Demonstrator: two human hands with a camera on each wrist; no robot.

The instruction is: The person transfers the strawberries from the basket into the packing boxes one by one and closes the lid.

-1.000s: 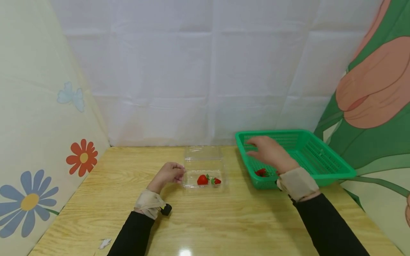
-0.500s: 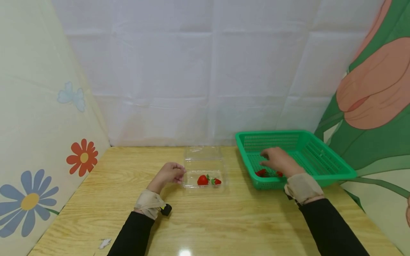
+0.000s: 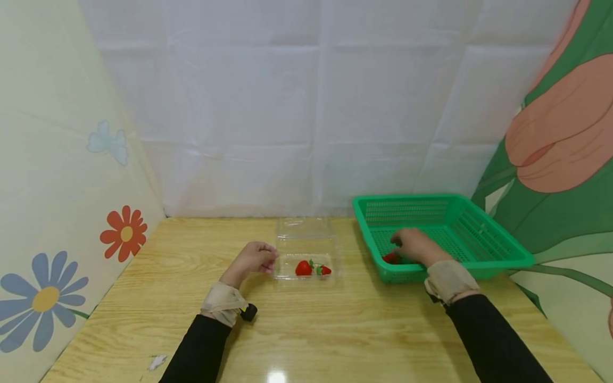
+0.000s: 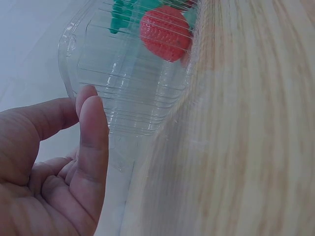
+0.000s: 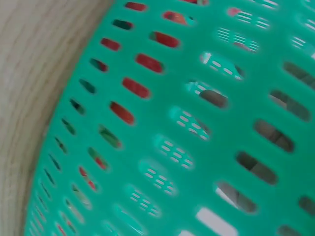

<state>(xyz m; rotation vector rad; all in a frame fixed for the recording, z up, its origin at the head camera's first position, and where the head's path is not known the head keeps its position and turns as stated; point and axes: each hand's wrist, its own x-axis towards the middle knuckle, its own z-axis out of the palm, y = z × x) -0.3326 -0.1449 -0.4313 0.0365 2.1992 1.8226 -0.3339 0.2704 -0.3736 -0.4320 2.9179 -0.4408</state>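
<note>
My left hand [image 3: 257, 257] pinches the left rim of a clear plastic clamshell box [image 4: 123, 93] between thumb and forefinger. Two strawberries, a larger one [image 3: 304, 267] and a smaller one [image 3: 324, 270], lie in the box, whose lid [image 3: 304, 227] is folded back toward the wall. My right hand [image 3: 417, 247] reaches down inside the green basket [image 3: 498, 260], its fingers bent low over the strawberries there. One strawberry [image 3: 390, 258] shows to the left of that hand. Through the basket's slots in the right wrist view, red fruit [image 5: 136, 87] is seen; whether the fingers hold any, I cannot tell.
The wooden table [image 3: 306, 330] carries both containers, with the basket to the right of the box. A white sheet [image 3: 239, 106] hangs behind the table. A small torn white patch [image 3: 157, 362] marks the front left of the tabletop.
My right hand has moved down and slightly right into the basket, covering a strawberry that showed beside it half a second ago. The left hand has stayed at the box.
</note>
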